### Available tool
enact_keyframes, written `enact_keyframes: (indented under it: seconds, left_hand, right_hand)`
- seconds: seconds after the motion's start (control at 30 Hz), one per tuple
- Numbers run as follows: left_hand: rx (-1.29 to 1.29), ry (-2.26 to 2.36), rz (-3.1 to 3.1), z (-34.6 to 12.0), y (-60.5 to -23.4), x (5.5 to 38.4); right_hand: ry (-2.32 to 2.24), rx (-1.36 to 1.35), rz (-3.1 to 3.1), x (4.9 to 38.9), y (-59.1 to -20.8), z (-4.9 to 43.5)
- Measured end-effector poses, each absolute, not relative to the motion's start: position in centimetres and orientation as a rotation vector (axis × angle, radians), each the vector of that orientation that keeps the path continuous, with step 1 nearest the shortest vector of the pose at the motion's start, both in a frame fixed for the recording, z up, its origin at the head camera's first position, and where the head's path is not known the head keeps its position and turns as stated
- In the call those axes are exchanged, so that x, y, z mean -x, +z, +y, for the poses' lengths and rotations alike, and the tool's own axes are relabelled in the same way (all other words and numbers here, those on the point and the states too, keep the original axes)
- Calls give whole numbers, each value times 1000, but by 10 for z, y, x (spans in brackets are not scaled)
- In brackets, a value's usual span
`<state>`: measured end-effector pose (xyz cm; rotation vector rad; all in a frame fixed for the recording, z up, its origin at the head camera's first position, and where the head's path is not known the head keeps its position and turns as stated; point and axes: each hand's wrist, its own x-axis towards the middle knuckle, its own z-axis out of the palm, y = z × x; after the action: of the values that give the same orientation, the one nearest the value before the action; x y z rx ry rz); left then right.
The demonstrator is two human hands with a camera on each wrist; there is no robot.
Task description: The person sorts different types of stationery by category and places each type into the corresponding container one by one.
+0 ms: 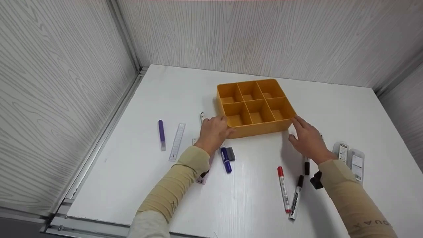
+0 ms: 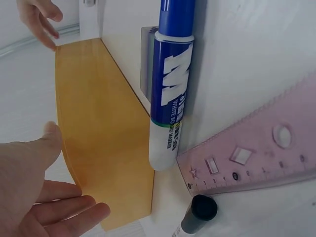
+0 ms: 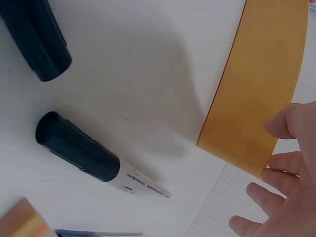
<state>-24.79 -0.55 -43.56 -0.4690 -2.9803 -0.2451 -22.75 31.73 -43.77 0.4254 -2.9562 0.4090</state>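
Observation:
A yellow-orange organizer box (image 1: 261,129) with several compartments, none holding anything, stands on the white table. At its front left corner is my left hand (image 1: 214,133), thumb by the front wall and fingers at the side. My right hand (image 1: 310,140) touches the front right corner with extended fingers, its thumb apart from the wall. In the left wrist view, a blue whiteboard marker (image 2: 170,84) lies close to the box, beside a grey block (image 2: 147,74) and a pink see-through ruler (image 2: 261,153). Under my right hand, the right wrist view shows a black-capped marker (image 3: 84,150).
To the left lie a purple pen (image 1: 161,132) and a clear ruler (image 1: 177,142). A red marker (image 1: 283,188) and another black-capped marker (image 1: 296,200) lie in front. Two clear packs (image 1: 357,165) are at the right. Pale panels wall the table's back and sides.

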Motion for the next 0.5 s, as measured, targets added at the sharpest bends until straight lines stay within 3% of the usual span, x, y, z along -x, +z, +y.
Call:
enact_keyframes:
  seconds: [0.5]
  left_hand:
    - [461,-279,-2953,-1,-432,258]
  right_hand:
    - [495,-463,-2782,204,-450,323]
